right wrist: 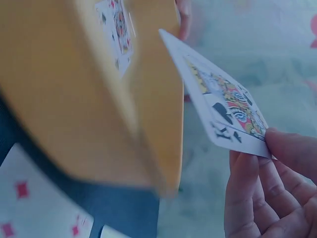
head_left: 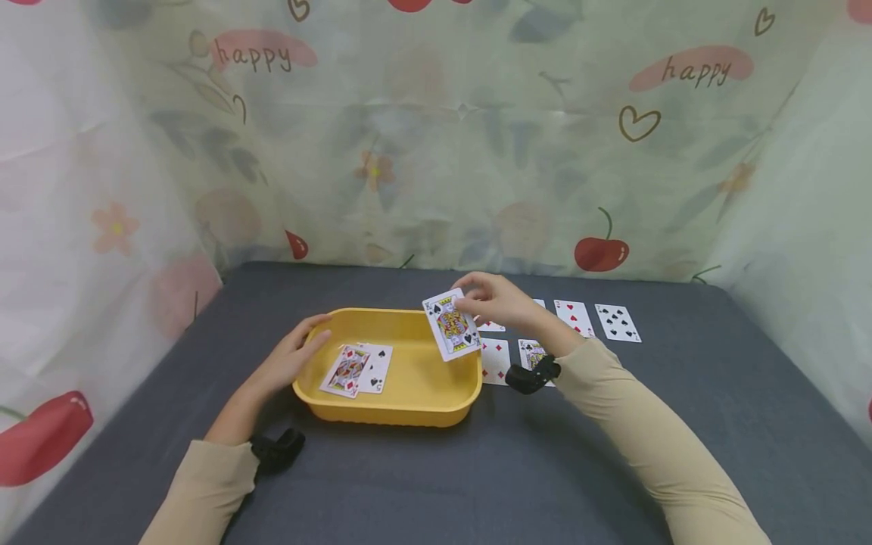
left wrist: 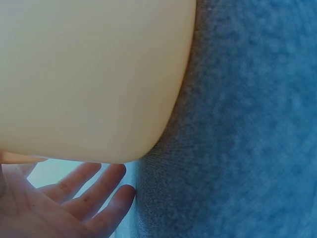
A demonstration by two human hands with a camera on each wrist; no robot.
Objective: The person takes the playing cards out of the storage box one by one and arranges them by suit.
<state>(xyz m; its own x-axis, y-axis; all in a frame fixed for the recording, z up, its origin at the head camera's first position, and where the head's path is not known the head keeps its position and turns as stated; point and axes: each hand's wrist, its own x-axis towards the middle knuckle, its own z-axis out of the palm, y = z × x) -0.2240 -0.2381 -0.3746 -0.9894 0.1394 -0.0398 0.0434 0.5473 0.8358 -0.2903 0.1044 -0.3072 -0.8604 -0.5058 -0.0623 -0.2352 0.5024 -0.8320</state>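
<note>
My right hand [head_left: 500, 303] pinches a king of spades playing card [head_left: 452, 325] by its edge, thumb on its face and fingers behind. The card is tilted and held above the right end of a yellow plastic tray [head_left: 409, 416]. At the tray's left end is my left hand [head_left: 289, 356], its thumb over the rim. Its fingers [left wrist: 94, 193] are spread and nearly straight along the outer wall in the left wrist view. Inside the tray, a red face card [head_left: 349, 371] overlaps a spade card [head_left: 376, 369].
Right of the tray, face-up cards lie in two rows, among them a diamond card [head_left: 495, 362], a heart card [head_left: 574, 318] and a black spot card [head_left: 617, 323]. My right forearm partly covers them. A dark cloth [head_left: 422, 484] covers the table; patterned curtains [head_left: 463, 151] surround it.
</note>
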